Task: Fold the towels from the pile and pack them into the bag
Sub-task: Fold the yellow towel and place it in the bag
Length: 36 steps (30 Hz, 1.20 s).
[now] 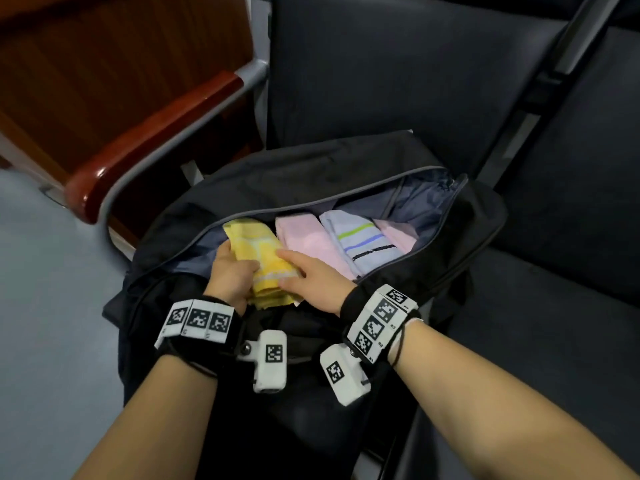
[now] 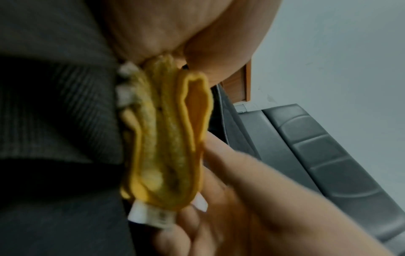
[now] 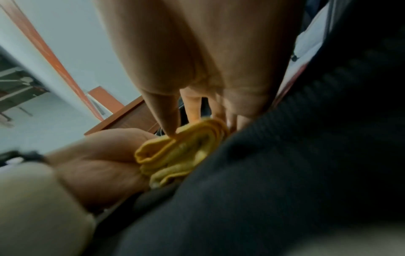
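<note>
Three folded towels (image 1: 349, 242) already stand in the bag (image 1: 311, 174), while both hands, left hand (image 1: 230, 275) and right hand (image 1: 311, 282), fingers clamped on the yellow towel (image 1: 266, 258), tuck it in; no pile shows

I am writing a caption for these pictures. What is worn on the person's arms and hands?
Both forearms are bare, with no sleeves. The left hand and the right hand wear no gloves. Each wrist has a black band with white square tags bearing black-and-white codes, and a small white camera box hangs beside it.
</note>
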Each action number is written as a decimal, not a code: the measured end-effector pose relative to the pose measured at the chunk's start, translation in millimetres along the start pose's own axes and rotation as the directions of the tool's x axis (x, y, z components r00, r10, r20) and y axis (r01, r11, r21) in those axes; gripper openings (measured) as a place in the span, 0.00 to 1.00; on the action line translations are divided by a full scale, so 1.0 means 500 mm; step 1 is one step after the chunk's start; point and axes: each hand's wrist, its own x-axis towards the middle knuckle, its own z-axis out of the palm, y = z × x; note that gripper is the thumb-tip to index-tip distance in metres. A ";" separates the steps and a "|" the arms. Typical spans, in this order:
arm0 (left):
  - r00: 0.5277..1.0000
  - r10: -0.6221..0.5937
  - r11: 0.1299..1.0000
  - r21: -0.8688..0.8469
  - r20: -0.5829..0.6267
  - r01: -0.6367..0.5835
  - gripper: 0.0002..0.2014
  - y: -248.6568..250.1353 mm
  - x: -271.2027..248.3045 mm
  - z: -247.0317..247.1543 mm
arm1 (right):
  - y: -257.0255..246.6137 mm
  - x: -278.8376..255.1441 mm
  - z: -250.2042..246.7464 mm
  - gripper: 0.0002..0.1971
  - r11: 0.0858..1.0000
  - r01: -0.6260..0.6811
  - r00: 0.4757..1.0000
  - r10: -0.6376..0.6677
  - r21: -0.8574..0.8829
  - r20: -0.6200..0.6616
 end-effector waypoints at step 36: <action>0.921 0.328 0.694 0.607 0.211 -0.387 0.37 0.066 -0.286 0.069 | -0.039 -0.311 -0.033 0.25 0.898 0.215 0.958 -0.271 -0.383 -0.096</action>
